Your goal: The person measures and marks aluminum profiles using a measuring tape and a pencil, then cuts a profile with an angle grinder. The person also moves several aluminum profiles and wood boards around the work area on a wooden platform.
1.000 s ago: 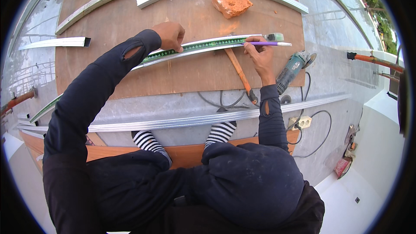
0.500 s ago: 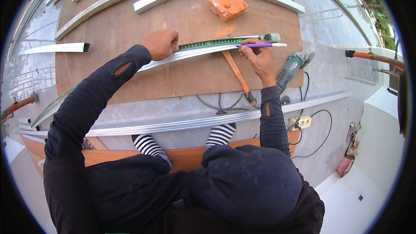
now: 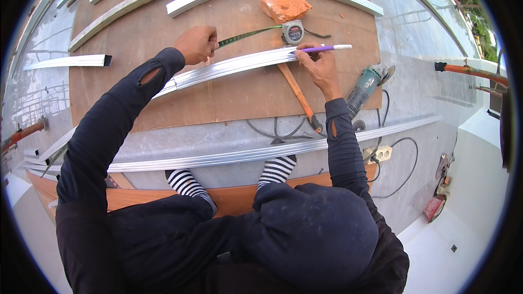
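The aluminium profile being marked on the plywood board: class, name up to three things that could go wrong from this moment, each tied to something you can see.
1. The tape measure blade lies off the aluminium profile, so the purple marker in the right hand may mark the wrong spot.
2. Only the left hand steadies the profile; it could slide.
3. The angle grinder overhangs the plywood board edge and could fall.
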`<state>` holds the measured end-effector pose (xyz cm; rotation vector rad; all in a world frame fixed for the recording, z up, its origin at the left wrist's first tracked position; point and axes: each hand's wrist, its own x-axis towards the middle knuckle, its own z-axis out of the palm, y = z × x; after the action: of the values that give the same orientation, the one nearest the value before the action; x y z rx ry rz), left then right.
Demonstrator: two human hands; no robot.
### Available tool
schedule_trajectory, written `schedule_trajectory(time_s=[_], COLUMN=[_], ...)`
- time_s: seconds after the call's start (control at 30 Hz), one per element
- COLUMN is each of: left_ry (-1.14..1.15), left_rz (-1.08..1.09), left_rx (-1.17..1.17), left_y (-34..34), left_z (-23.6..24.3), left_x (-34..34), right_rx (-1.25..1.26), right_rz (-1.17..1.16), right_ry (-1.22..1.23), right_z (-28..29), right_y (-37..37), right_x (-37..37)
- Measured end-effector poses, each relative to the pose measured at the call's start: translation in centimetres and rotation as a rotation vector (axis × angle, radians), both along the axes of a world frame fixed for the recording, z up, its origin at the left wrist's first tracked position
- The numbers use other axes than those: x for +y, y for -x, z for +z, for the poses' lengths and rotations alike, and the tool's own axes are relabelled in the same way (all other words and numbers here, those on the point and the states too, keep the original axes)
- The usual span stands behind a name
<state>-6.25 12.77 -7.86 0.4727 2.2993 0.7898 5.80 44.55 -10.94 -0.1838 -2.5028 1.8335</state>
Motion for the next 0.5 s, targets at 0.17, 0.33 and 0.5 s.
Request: schedule_trajectory(time_s=[0.17, 0.33, 0.5], left_ry=[-0.005, 0.02, 0.073], left_rz=[-0.043, -0.074, -0.09], left_rx=[0.07, 0.119, 0.153], left_y=[-0.6, -0.6, -0.5], left_z=[-0.3, -0.9, -1.0], left_x=[1.5, 1.8, 2.0], right_rx=[-0.035, -0.091, -0.033], right_rz=[0.01, -0.003, 0.029], right_ry=[0.015, 0.05, -0.003], right_z=[0.4, 0.6, 0.0], right_y=[0.9, 1.1, 1.2], right_x=[-0.2, -0.2, 0.2])
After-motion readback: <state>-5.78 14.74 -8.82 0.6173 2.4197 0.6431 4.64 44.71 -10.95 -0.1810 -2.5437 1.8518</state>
